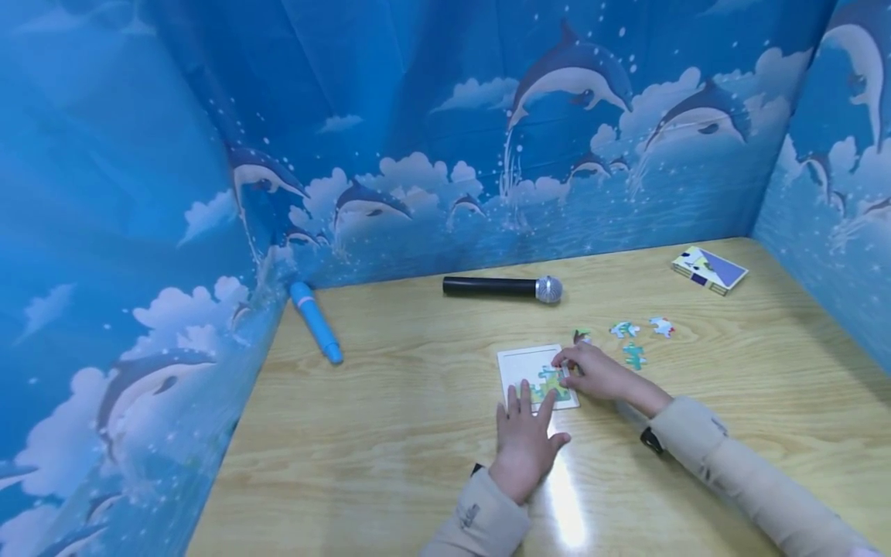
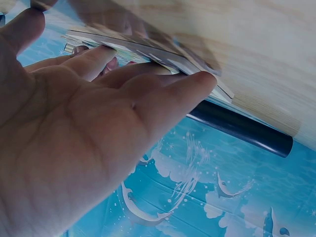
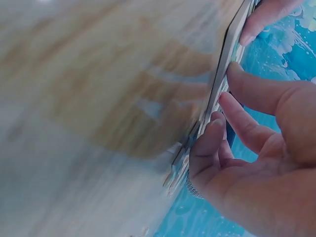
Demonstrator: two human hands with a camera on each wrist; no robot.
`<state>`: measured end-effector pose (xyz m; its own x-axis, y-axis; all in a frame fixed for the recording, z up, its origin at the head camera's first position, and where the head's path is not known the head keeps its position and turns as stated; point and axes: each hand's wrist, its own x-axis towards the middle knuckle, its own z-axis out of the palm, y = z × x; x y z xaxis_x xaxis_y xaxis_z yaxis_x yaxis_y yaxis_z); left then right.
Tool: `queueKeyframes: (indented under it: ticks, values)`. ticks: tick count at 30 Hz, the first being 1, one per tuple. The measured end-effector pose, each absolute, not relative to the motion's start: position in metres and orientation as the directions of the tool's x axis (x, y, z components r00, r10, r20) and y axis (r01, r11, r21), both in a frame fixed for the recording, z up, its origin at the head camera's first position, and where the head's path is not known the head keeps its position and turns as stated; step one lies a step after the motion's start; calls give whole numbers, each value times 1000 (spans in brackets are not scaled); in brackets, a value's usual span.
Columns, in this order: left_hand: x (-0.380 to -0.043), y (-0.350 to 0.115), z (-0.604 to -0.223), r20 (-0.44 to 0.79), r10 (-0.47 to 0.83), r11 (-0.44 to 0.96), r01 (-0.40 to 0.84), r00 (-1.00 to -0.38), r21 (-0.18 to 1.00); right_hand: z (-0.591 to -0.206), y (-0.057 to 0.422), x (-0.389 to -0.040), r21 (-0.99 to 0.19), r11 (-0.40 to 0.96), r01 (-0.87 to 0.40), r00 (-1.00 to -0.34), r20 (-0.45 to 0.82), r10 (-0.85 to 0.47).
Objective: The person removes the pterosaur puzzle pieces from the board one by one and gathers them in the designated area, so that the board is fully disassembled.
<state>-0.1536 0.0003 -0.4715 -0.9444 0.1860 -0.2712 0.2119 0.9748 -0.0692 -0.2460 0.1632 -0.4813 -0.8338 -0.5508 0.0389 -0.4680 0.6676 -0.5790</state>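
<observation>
A small white-framed jigsaw board (image 1: 522,362) lies on the table, its lower right part filled with green and yellow joined pieces (image 1: 550,384). My left hand (image 1: 524,449) rests with straight, spread fingers on the board's near edge; the left wrist view shows the palm (image 2: 84,133) from the side. At the board's right side my right hand (image 1: 600,373) pinches a puzzle piece (image 1: 564,371) between thumb and forefinger, mostly hidden by the fingers. In the right wrist view, those fingertips (image 3: 236,71) are right at the board's edge (image 3: 228,49), the other fingers bent.
Loose puzzle pieces (image 1: 634,356) lie right of the board, one partly behind my right hand. Farther back are a black microphone (image 1: 490,287) and a small box (image 1: 710,270). A blue pen-like stick (image 1: 316,321) lies left. A dolphin-print curtain (image 1: 418,139) encloses the table (image 1: 376,433).
</observation>
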Motion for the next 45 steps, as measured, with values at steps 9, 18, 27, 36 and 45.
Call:
queueKeyframes:
  ticks: [9, 18, 27, 36, 45]
  values:
    - [-154, 1, -470, -301, 177, 973, 213, -937, -89, -483, 162, -250, -688, 615, -385, -847, -2, -532]
    - [-155, 1, -469, -305, 172, 979, 198, -937, -57, -480, 163, -248, -734, 585, -344, -870, 15, -494]
    - [-156, -1, -468, -303, 179, 979, 201, -936, -43, -481, 160, -249, -738, 590, -327, -874, 0, -485]
    - [-156, 1, -468, -312, 177, 977, 204, -933, -55, -482, 153, -253, -763, 595, -252, -898, -44, -437]
    - [-156, 0, -469, -301, 176, 976, 205, -937, -68, -480, 163, -250, -739, 627, -247, -912, -40, -407]
